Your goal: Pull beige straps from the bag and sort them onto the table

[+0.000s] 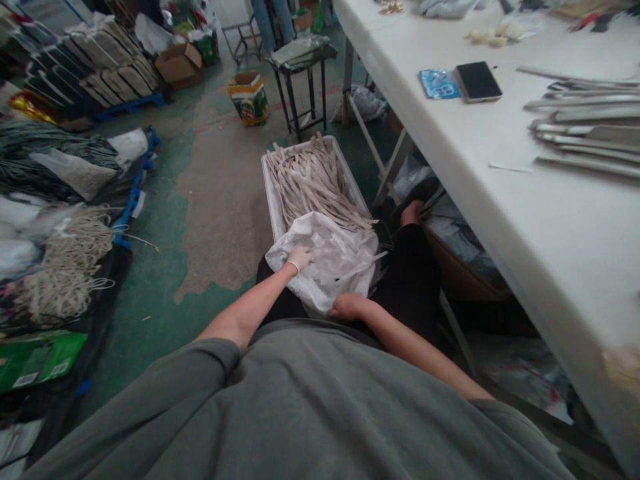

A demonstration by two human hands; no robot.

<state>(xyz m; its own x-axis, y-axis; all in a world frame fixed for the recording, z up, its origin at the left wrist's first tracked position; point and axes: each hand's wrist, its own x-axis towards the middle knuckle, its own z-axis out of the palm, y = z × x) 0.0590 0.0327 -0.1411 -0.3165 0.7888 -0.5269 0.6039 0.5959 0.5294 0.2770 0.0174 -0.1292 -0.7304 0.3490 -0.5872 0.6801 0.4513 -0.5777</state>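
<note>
In the head view, a white plastic bag [345, 257] lies bunched across the person's lap, overlapping the near end of a white bin [269, 193] of pale strips [313, 173], so that end is hidden. The left hand [300, 258], a pale band at its wrist, rests on the bag's upper folds; blur and crumpled plastic obscure its fingers, and I cannot tell whether they grasp anything. The right hand [349, 307] has its fingers curled, pinching the bag's near edge, the tips partly lost against the dark trousers [407, 267]. The bag's contents cannot be made out. On the counter [525, 213] to the right, a phone [479, 81] lies beside a blue packet [438, 85]; long grey pieces [595, 130] run out of frame. Beyond the stool [303, 53], another person's legs [273, 20] are cut off at the top.
</note>
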